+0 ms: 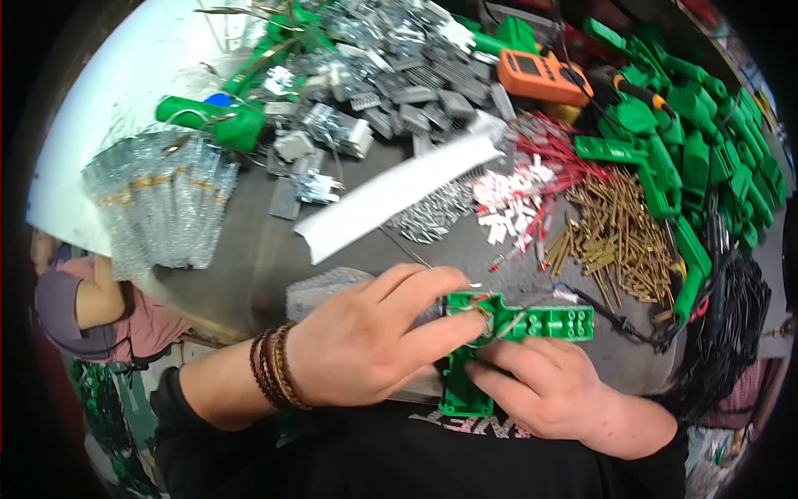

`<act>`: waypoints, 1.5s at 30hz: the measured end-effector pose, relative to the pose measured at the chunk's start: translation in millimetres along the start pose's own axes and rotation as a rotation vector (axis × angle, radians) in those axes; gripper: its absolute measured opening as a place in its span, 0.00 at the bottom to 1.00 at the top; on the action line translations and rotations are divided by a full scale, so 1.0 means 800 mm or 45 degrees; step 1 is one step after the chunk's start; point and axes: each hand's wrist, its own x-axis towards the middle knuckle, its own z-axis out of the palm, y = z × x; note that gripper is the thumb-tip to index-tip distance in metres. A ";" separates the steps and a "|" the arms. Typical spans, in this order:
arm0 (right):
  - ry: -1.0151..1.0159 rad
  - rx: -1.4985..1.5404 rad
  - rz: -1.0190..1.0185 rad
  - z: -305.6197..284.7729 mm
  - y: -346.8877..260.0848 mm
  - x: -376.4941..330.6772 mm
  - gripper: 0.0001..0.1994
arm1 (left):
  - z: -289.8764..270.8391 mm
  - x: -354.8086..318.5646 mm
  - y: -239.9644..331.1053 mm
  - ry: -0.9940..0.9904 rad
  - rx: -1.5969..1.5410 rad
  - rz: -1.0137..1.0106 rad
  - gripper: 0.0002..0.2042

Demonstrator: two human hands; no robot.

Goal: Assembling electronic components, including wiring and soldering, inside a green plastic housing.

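Near the front edge of the table, both hands are on a T-shaped green plastic housing half (567,323), its hollow inner side facing up. Thin red and pale wires (489,312) show inside, beside the fingertips. My left hand (378,337), with braided bracelets on its wrist, closes on the housing from the left, its index finger and thumb reaching over the wires. From the right, my right hand (544,387) grips the lower part with curled fingers. Its fingertips are partly hidden inside the housing. A dark rounded part shows beneath the left fingers, mostly covered.
Beyond the hands lie long brass-coloured screws (615,237), small silver screws (428,214), white connectors on red wires (511,195) and a curled white sheet (399,195). Grey ribbed blocks (440,87), an orange multimeter (544,76), green housings (706,125), clear plastic sleeves (162,204) and black cables (727,333) surround them.
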 end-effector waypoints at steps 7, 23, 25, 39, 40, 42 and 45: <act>-0.024 0.585 -0.104 0.008 0.018 -0.038 0.19 | -0.085 -0.030 -0.096 0.331 0.835 -0.449 0.20; 0.071 0.775 -0.105 0.018 0.034 -0.044 0.15 | -0.054 0.073 -0.130 -0.043 1.232 -0.563 0.18; 0.040 0.753 -0.135 0.018 0.036 -0.046 0.15 | -0.057 0.084 -0.134 -0.240 1.268 -0.639 0.19; -0.025 0.682 -0.150 0.014 0.024 -0.050 0.12 | -0.071 0.091 -0.135 0.453 0.812 -0.029 0.10; -0.046 0.671 -0.111 0.014 0.024 -0.051 0.10 | -0.069 0.086 -0.135 0.587 0.569 -0.070 0.10; -0.079 0.682 -0.071 0.014 0.029 -0.054 0.10 | -0.060 0.075 -0.078 0.762 -0.471 -0.351 0.12; -0.003 0.623 -0.072 0.019 0.031 -0.054 0.14 | -0.029 0.027 -0.016 0.743 -1.175 -0.478 0.10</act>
